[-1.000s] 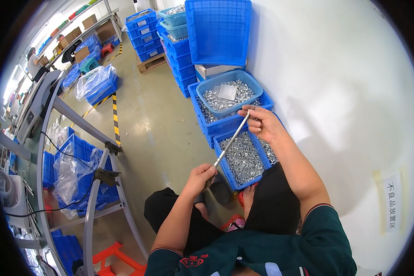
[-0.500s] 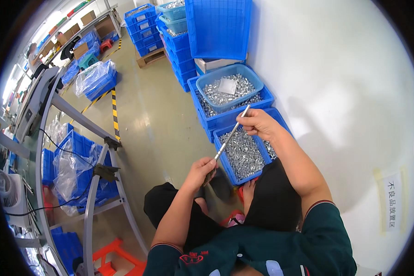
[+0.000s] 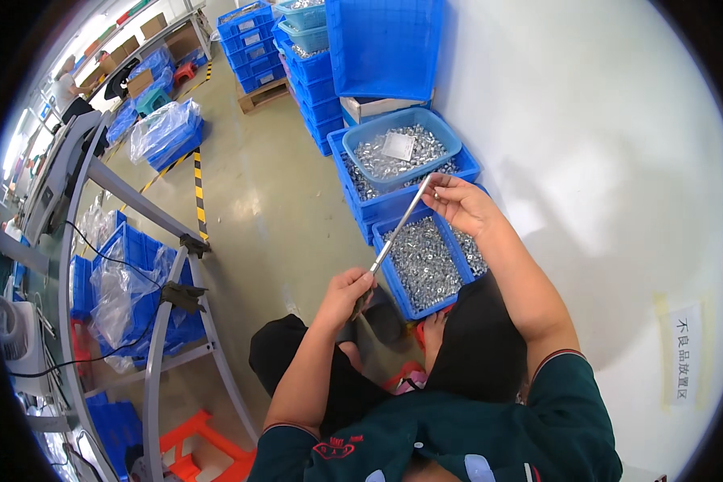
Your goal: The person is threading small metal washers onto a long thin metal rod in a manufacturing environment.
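At 12 o'clock, blue crates [image 3: 381, 48] are stacked against the white wall. Below them, toward 1 o'clock, an open blue bin [image 3: 426, 265] of small silver metal parts sits on the floor by your knees. Over it slants a thin metal rod [image 3: 400, 225]: your left hand [image 3: 347, 291] is clenched around its lower end, and your right hand [image 3: 462, 205] pinches its upper tip.
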`<move>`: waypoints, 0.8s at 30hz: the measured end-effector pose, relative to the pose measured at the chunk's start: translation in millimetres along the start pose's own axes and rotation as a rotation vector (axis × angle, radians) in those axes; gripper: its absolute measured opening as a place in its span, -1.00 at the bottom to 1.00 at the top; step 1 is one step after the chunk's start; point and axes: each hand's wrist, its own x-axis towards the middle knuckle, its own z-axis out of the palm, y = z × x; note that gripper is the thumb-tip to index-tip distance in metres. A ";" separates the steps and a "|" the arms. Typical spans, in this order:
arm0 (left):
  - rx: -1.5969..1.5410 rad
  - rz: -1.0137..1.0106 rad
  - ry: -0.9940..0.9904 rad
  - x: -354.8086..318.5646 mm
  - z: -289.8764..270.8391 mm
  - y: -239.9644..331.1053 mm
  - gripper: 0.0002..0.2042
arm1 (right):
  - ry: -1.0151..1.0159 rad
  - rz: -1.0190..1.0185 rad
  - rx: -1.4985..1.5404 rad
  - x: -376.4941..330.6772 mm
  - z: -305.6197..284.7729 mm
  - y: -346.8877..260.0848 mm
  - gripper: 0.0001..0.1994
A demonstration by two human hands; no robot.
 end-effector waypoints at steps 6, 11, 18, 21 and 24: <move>0.026 -0.049 -0.040 -2.3 0.3 -3.5 -0.76 | 0.121 -0.107 0.116 -1.2 3.9 -3.1 -0.83; 0.038 -0.037 -0.068 -1.3 1.7 -5.1 -0.75 | 0.137 -0.129 0.165 -2.1 9.5 -3.1 -0.83; 0.048 -0.027 -0.050 -1.3 0.8 -8.2 -0.75 | 0.047 -0.078 -0.139 -9.5 19.8 -3.0 -0.81; 0.045 -0.059 -0.051 -1.3 0.7 -5.5 -0.76 | 0.038 -0.004 -0.207 -11.0 26.7 4.8 -0.81; -0.005 -0.039 -0.036 -0.6 -1.0 -2.3 -0.76 | -0.010 0.053 0.087 -7.1 24.7 4.6 -0.79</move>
